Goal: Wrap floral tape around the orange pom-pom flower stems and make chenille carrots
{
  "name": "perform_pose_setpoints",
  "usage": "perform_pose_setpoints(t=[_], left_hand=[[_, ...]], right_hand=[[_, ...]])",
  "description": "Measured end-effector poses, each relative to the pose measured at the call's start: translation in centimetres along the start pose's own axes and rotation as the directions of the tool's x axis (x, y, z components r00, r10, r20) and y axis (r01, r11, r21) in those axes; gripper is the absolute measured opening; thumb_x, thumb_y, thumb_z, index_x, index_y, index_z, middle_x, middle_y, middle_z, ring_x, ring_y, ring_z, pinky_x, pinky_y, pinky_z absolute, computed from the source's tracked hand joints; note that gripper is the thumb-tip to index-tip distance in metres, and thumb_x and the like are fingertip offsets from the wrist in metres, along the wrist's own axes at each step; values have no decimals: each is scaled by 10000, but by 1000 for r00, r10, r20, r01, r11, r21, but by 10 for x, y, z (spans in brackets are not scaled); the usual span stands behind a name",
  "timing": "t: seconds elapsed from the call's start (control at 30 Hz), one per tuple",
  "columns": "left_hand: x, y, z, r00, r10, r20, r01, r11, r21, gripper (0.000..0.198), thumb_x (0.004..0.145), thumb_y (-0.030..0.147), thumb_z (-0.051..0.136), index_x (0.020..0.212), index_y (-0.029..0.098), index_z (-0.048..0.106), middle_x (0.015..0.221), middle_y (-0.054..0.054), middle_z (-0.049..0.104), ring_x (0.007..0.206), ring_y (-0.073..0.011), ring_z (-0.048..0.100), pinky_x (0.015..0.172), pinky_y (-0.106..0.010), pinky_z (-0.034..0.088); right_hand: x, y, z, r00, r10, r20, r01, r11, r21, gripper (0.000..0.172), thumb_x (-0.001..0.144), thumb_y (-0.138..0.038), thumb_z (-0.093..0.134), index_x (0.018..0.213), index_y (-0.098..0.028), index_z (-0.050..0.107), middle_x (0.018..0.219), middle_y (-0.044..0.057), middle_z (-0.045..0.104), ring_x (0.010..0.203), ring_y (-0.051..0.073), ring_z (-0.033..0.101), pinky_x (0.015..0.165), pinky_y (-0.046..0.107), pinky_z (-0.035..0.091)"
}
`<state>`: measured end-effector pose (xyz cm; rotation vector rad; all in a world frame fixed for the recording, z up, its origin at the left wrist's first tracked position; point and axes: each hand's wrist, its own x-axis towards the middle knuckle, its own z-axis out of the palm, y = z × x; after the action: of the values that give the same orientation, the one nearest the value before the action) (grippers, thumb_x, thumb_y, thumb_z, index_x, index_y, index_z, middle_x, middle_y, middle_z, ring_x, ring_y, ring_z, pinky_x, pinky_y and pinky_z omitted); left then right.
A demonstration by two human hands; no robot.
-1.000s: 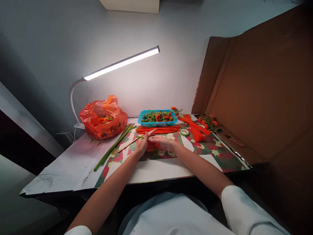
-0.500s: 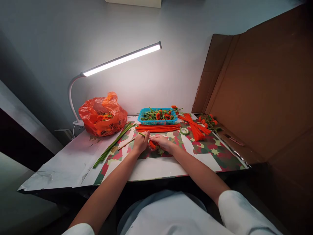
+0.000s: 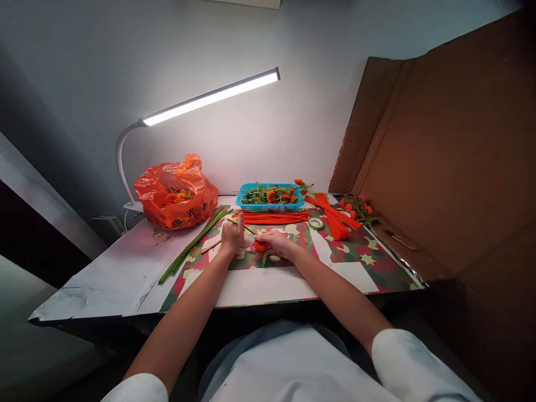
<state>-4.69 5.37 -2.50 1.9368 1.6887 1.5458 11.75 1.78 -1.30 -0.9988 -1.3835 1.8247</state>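
My left hand [image 3: 233,235] is closed around a thin green stem [image 3: 250,229], thumb pointing up. The stem slants down to the right, toward my right hand [image 3: 277,244]. Those fingers are pinched at an orange flower [image 3: 259,245] where the stem's end meets it. Green leafy bits [image 3: 264,258] hang below the flower. A pale wooden stick [image 3: 210,247] lies on the table beside my left hand. Just behind both hands is a bundle of red-orange strips [image 3: 272,218].
A blue basket [image 3: 270,209] of orange flowers stands at the back. Left of it are a red plastic bag [image 3: 176,195] and green stems [image 3: 192,245]. To the right lie a tape roll [image 3: 315,224], crossed orange strips [image 3: 335,218] and flower sprigs [image 3: 355,208]. A lit lamp [image 3: 213,99] hangs above.
My left hand has shifted left, away from my right hand, so more of the stem shows between them. The flower stays in my right fingers, with its greenery now pointing down.
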Motion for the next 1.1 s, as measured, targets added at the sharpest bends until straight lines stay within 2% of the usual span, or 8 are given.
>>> perform_pose_setpoints(t=[0.27,0.47,0.83,0.9,0.97,1.03,1.1], left_hand=[[5,-1,-4,998,-40,-47,42,998,39,485,912,343,369,446,222,312,405,11,367,412,-129,359,502,-289,210],[10,0,-10,993,-78,-84,82,996,42,499,914,310,385,427,222,326,394,8,374,415,-138,391,508,-286,221],[12,-2,-15,982,-151,-110,140,985,-101,466,904,402,394,476,224,344,423,20,333,487,-152,445,531,-281,256],[13,-4,-16,980,-181,-82,166,973,-162,467,896,453,392,490,224,353,436,21,337,512,-158,467,535,-279,285],[13,-4,-16,979,-205,-8,197,950,-241,477,882,531,374,518,222,371,457,20,367,533,-161,499,536,-274,334],[12,-1,-15,971,-206,123,236,914,-330,502,859,619,334,576,212,413,507,10,447,555,-160,543,545,-273,401],[9,4,-14,942,-175,286,284,871,-401,536,810,695,342,662,195,468,604,-11,543,595,-162,591,557,-283,464]], right_hand=[[1,-2,1,998,49,-48,-52,997,-54,189,805,-279,671,706,-124,625,673,33,673,512,102,617,460,180,466],[1,-2,2,998,51,-32,-53,997,-58,200,804,-271,664,683,-115,635,649,47,680,533,121,643,510,199,501],[-1,-3,1,1000,13,11,-12,997,-70,256,721,-368,729,669,-127,659,683,73,699,559,123,618,522,214,468],[-3,-4,1,1000,10,8,-9,998,-59,247,712,-356,736,666,-123,667,684,69,697,559,122,617,521,213,462],[-5,-4,0,1000,14,-15,-14,1000,-4,235,683,-338,760,654,-125,664,667,63,688,559,133,619,519,221,464],[-4,-3,-3,998,4,-62,0,998,61,230,663,-327,775,653,-129,659,649,53,676,554,136,612,498,220,451],[-3,-2,-7,990,-37,-134,53,992,116,223,680,-341,759,683,-141,662,662,42,669,561,124,599,479,206,423]])
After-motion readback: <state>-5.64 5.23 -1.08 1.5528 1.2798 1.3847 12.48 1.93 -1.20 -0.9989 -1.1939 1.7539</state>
